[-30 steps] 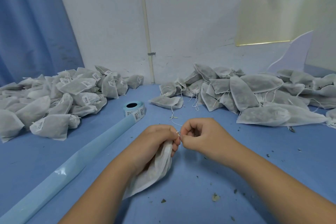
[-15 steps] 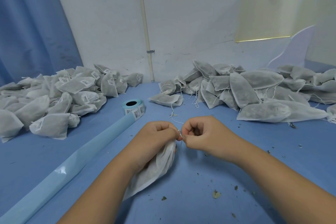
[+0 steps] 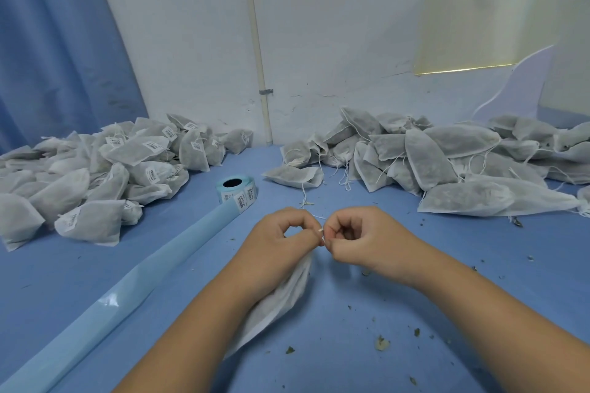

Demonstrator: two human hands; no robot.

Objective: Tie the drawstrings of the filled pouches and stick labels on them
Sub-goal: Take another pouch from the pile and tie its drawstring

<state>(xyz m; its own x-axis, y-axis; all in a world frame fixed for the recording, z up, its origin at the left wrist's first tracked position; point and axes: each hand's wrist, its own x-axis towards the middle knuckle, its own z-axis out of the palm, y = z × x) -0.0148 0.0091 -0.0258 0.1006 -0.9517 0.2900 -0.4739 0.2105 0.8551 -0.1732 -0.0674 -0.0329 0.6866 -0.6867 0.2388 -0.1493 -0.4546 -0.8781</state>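
A white filled pouch (image 3: 281,300) hangs under my left hand (image 3: 281,242), which grips its gathered neck and pinches the thin white drawstring (image 3: 321,231). My right hand (image 3: 360,239) sits right beside it, fingers curled, pinching the same string at the pouch's mouth. The two hands touch at the fingertips above the blue table. A roll of barcode labels (image 3: 238,190) stands behind the hands, with its pale blue backing strip (image 3: 134,281) trailing to the lower left.
A heap of labelled, tied pouches (image 3: 95,175) fills the left of the blue table (image 3: 415,281). A heap of unlabelled pouches (image 3: 447,163) with loose strings lies at the right rear. Dried herb crumbs (image 3: 381,343) are scattered near me. White wall and blue curtain stand behind.
The hands stay together at the pouch's neck, with small finger movements on the string. The left hand's fingers have opened a small loop between thumb and forefinger.
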